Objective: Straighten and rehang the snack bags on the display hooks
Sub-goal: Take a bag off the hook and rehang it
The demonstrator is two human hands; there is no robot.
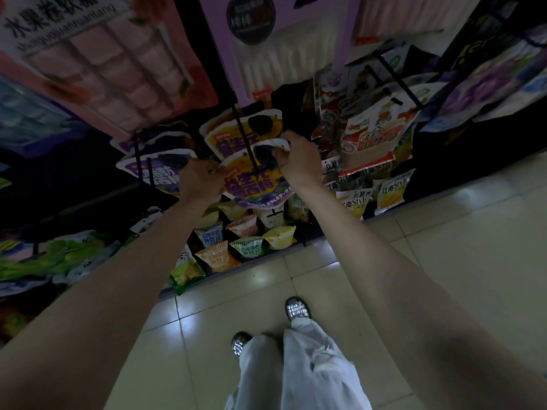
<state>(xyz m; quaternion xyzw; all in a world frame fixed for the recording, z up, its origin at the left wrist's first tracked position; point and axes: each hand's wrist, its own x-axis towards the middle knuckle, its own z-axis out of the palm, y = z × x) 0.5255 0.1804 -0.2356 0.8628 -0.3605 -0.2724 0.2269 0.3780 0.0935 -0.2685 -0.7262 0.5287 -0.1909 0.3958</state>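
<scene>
A yellow and purple snack bag [254, 184] hangs at the end of a black display hook [244, 137]. My left hand [201, 177] pinches its left edge. My right hand [297, 159] grips its top right corner beside the hook tip. A matching yellow bag [236, 134] hangs further back on the same hook. To the left, a purple bag [159, 170] hangs on another hook [137, 161]. To the right, a red and white bag [373, 137] hangs on a third hook [396, 81].
Large pink [118, 81] and lilac [284, 45] packs hang above. Several small snack packets [245, 241] fill a low shelf below the hooks. More white and yellow packets [390, 187] stand at the right. The tiled floor [444, 247] and my feet are beneath.
</scene>
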